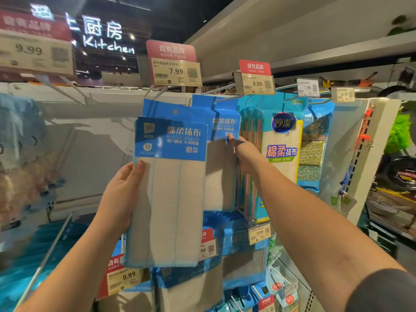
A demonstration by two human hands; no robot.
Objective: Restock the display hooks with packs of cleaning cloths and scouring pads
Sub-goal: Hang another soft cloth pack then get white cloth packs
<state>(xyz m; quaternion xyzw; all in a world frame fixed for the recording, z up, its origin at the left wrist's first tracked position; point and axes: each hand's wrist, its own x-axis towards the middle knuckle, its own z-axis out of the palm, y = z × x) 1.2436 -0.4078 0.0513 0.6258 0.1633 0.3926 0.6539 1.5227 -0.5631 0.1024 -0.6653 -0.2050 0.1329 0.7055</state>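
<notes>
Dim shop aisle here, dark ceiling (180, 10) dotted with small spotlights. A glowing "Kitchen" sign (101, 39) hangs at the back. White back panel (94, 136) behind the hooks, a pale shelf (337, 52) overhead, pans (403, 170) stacked far right.

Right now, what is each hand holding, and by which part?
The left hand grips the loose cloth pack by its left edge. The right hand holds the hanging cloth pack at its right edge, below the blue header.
</notes>
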